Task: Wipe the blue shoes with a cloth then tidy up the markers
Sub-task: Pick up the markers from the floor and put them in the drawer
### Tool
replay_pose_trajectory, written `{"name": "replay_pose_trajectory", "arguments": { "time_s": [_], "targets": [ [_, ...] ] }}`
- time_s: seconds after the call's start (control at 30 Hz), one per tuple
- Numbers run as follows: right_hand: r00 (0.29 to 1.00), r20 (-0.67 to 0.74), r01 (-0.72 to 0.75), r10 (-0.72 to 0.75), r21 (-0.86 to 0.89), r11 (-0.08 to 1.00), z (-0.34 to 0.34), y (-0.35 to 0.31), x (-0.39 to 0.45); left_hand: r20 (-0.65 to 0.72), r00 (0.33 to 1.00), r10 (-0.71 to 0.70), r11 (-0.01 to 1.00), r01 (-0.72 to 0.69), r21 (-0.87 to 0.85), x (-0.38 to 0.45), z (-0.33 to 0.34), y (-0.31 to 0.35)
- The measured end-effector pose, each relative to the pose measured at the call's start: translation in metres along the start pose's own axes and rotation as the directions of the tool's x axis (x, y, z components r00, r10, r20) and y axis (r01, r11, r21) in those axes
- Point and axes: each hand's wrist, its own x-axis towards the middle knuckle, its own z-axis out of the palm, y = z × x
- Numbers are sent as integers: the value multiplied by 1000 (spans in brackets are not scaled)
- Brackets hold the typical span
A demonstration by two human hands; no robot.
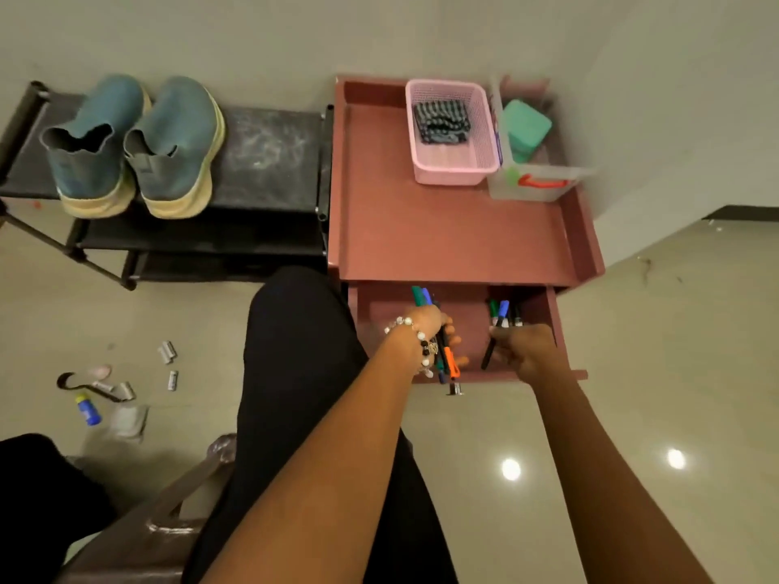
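Seen from the head camera, the left hand [425, 330] has its grip clamped on a bundle of markers [442, 351] over the open drawer [463, 314], while the right hand [525, 349] pinches a black marker [489, 354] beside more markers standing in the drawer's right compartment. The blue shoes [135, 145] sit on the black rack [269, 158]; the folded cloth [440, 122] lies in a pink basket [453, 166] on the surface. No writing is legible.

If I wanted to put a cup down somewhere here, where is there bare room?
The cabinet top is bare in front of the pink basket and clear box. The shoe rack is bare right of the blue shoes. The open drawer is crowded: left hand and right hand both grip markers.
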Motion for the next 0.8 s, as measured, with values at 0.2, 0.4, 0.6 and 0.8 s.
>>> {"name": "replay_pose_trajectory", "arguments": {
  "time_s": [0.2, 0.4, 0.6, 0.8],
  "targets": [
    [988, -70, 92, -140, -461, 883, 17, 6, 56, -157, 988, -7, 986, 32, 162, 35, -9, 1],
    [985, -92, 55, -149, -646, 761, 30, 18, 87, -239, 968, 71, 935, 19, 355, 72, -10, -7],
    [969, -183, 4, -168, -664, 748, 34, 25, 100, -219, 970, 109, 889, 3, 459, 74, -8, -2],
    [958, -176, 21, -224, -740, 672, 31, 29, 114, -259, 953, 154, 867, -5, 498, 76, -13, 1]
  ]
}}
